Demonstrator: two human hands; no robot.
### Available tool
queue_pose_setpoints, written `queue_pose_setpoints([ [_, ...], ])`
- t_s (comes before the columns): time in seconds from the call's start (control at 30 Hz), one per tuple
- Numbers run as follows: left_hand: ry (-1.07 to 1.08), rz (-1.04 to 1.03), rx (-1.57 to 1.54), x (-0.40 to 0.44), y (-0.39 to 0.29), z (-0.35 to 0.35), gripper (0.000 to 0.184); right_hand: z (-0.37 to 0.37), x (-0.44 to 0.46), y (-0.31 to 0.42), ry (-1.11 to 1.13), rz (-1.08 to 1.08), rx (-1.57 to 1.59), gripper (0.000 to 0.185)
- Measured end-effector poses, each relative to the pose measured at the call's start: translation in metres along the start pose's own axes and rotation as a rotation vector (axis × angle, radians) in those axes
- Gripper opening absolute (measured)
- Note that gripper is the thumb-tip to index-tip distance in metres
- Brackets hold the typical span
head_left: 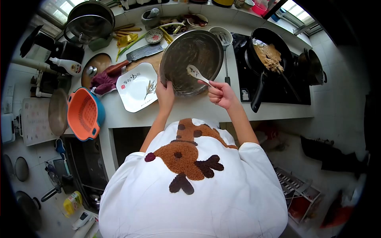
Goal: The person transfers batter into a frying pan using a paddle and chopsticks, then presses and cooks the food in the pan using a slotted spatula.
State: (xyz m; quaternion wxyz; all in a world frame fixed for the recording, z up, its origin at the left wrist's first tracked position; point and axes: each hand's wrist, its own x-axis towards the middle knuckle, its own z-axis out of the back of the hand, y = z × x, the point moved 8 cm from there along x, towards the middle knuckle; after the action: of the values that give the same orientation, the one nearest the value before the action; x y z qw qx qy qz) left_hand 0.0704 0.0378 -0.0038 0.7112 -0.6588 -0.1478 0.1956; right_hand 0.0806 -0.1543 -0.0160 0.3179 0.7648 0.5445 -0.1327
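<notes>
A large dark metal bowl (192, 59) is tipped toward me over the counter, its inside smeared with residue. My left hand (165, 95) grips the bowl's near left rim, fingers partly hidden behind it. In my right hand (222, 94) is the handle of a white spoon (198, 74), whose head is inside the bowl with some pale stuff on it. Left of the bowl lies a white square plate (137, 87) with a plant print. On the stove a black pan (257, 47) holds a brown, paste-like mass (270, 56), with a dark utensil in it.
A cleaver (145, 52) lies on a wooden board behind the plate. An orange colander (83, 113) stands at the counter's left edge, near a purple cloth (106, 82). A long-handled utensil (227, 71) lies left of the black stove (246, 79). A dark pot (313, 67) stands far right.
</notes>
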Motion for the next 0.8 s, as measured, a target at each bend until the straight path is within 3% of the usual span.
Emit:
queue_pose_setpoints([
  [0.07, -0.124, -0.216, 0.089, 0.006, -0.006, 0.009, 0.05, -0.023, -0.029, 0.03, 0.189, 0.281, 0.208, 0.038],
  [0.1, -0.119, -0.219, 0.11, 0.008, -0.01, 0.021, 0.05, -0.036, -0.037, 0.024, 0.201, 0.282, 0.226, 0.038],
  [0.17, -0.108, -0.178, 0.105, 0.021, -0.014, 0.018, 0.044, -0.047, -0.069, 0.047, 0.141, 0.475, 0.144, 0.034],
  [0.27, -0.073, -0.022, 0.177, 0.042, -0.004, 0.023, 0.041, -0.055, -0.097, 0.054, 0.093, 0.571, -0.001, 0.03],
  [0.3, -0.06, 0.063, 0.233, 0.049, 0.004, 0.026, 0.041, -0.055, -0.102, 0.053, 0.095, 0.571, -0.005, 0.03],
  [0.4, -0.097, 0.007, 0.253, 0.076, 0.022, 0.037, 0.036, -0.061, -0.111, 0.053, 0.113, 0.599, -0.128, 0.026],
  [0.43, -0.065, 0.169, 0.082, 0.071, 0.024, 0.035, 0.034, -0.061, -0.113, 0.053, 0.075, 0.604, -0.179, 0.024],
  [0.5, -0.021, 0.214, 0.158, 0.072, 0.023, 0.039, 0.032, -0.061, -0.116, 0.053, 0.034, 0.613, -0.235, 0.022],
  [0.53, 0.028, 0.238, 0.341, 0.087, 0.051, 0.048, 0.031, -0.059, -0.115, 0.053, -0.017, 0.618, -0.266, 0.021],
  [0.57, -0.017, 0.196, 0.405, 0.091, 0.056, 0.057, 0.041, -0.055, -0.115, 0.053, -0.07, 0.623, -0.298, 0.021],
  [0.63, 0.006, 0.264, 0.533, 0.059, 0.007, 0.059, 0.043, -0.053, -0.114, 0.052, -0.039, 0.62, -0.303, 0.018],
  [0.7, -0.061, -0.025, 1.004, 0.046, -0.027, 0.059, 0.044, -0.052, -0.118, 0.051, -0.054, 0.632, -0.349, 0.02],
  [0.73, -0.012, 0.081, 0.87, 0.03, -0.046, 0.042, 0.048, -0.051, -0.121, 0.053, -0.072, 0.639, -0.398, 0.021],
  [0.8, 0.294, 0.107, 0.337, -0.01, -0.083, -0.026, 0.052, -0.056, -0.131, 0.056, -0.206, 0.68, -0.501, 0.023],
])
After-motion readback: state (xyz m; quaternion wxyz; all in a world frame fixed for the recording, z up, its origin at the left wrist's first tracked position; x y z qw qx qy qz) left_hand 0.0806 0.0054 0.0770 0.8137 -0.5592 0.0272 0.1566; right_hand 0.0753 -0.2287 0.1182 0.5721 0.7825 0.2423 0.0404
